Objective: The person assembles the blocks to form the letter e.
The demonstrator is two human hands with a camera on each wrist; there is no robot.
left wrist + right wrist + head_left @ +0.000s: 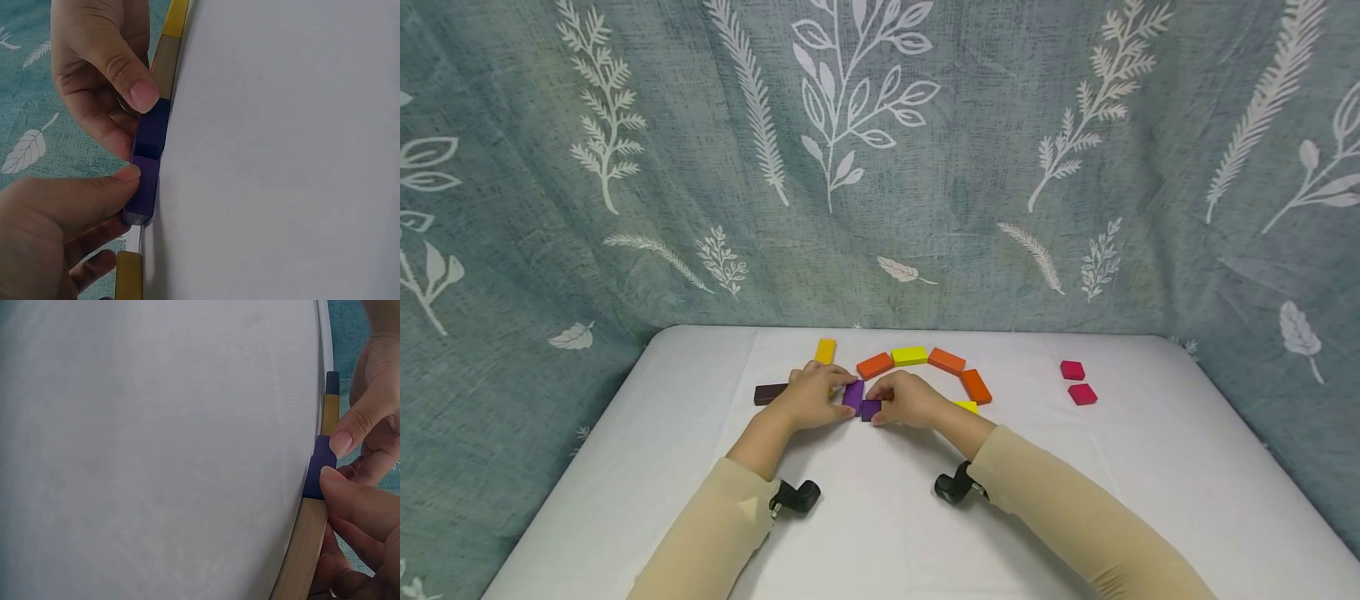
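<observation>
- Head view: left hand pinches long purple block
- Right hand pinches small purple block, just beside it
- Both at left of arc containing 3 orange blocks

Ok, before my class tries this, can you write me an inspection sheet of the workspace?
Surface: white-covered table.
Job's things: left purple block and right purple block, with orange blocks and yellow blocks curving beyond.
Clutter: two red blocks lying apart at right.
Hands: left hand pinches the left purple block; right hand pinches the other.
Cables: nothing seen.
Surroundings: blue-green leaf-patterned fabric behind the table.
</observation>
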